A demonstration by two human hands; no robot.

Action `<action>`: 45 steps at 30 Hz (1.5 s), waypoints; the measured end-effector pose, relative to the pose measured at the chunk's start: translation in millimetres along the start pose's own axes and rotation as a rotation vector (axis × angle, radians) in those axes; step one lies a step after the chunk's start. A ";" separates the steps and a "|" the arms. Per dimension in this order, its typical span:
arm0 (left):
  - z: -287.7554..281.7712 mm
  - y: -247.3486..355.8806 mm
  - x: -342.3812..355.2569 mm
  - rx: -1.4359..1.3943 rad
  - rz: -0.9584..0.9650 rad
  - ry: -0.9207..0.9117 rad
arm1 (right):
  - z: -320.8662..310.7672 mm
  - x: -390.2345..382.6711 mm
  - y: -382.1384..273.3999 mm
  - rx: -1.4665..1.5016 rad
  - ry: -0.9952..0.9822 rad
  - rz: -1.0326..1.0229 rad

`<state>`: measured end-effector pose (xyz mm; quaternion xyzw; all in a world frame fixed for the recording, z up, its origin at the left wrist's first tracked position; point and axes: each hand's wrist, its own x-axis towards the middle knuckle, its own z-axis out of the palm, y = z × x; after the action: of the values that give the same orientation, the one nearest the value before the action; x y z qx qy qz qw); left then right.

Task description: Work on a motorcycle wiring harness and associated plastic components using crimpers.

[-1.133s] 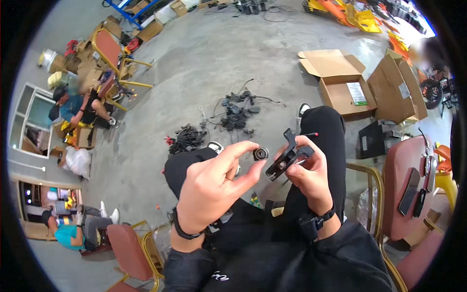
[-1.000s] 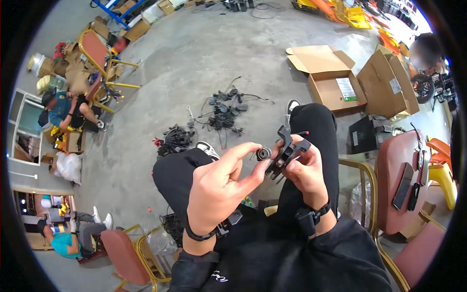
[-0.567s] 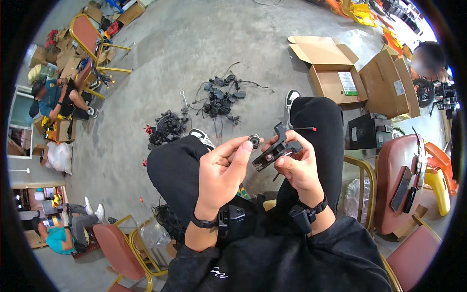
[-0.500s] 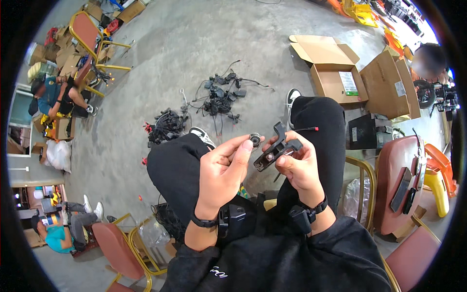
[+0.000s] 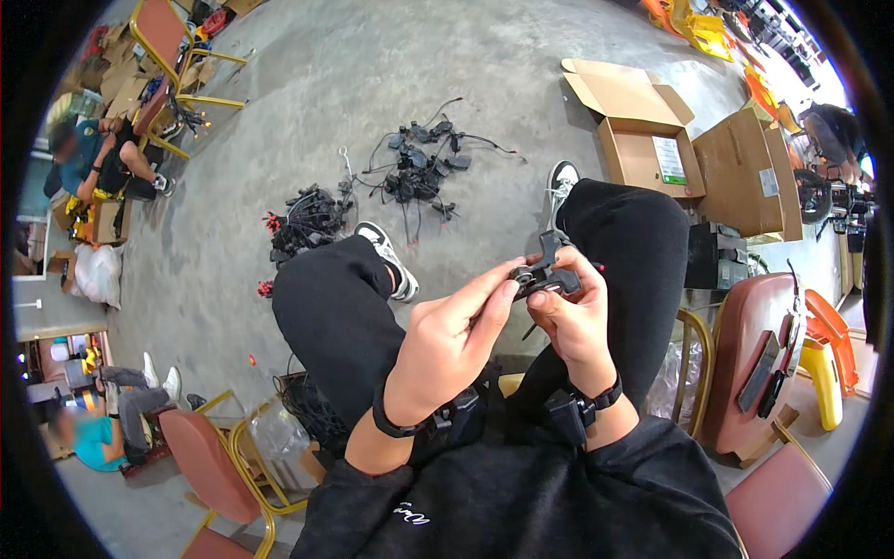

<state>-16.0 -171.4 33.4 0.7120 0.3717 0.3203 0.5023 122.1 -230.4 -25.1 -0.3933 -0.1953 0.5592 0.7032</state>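
Note:
My left hand is closed in a pinch on a small round black-and-metal ring, held up against the part in the other hand. My right hand grips a black forked part with a curved lever-like arm; its exact kind does not show. A thin dark cable with a red tip belongs to this part. The fingertips of both hands meet in front of my right thigh, and they hide where ring and forked part touch.
On the concrete floor ahead lie a pile of black cabled parts and a bundle with red connectors. Cardboard boxes stand at the right, by a padded chair holding dark tools. Two people sit at the left; another bends at the far right.
My left hand has moved right and brought the ring from beside the forked part up against it. The right hand keeps its grip. My view has shifted slightly.

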 end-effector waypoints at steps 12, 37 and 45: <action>-0.6 -4.0 1.7 -0.009 -0.027 -0.013 | -0.7 0.6 1.6 -0.109 0.002 -0.040; -12.6 -17.0 9.7 -0.422 -0.337 -0.088 | 12.0 2.5 -17.0 -0.047 0.045 0.276; -14.6 -18.2 10.9 -0.431 -0.364 -0.112 | 8.0 2.8 -15.2 -0.102 0.000 0.269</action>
<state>-26.2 -151.2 21.2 0.5273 0.3883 0.2566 0.7109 126.8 -226.1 -8.9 -0.4512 -0.1689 0.6376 0.6012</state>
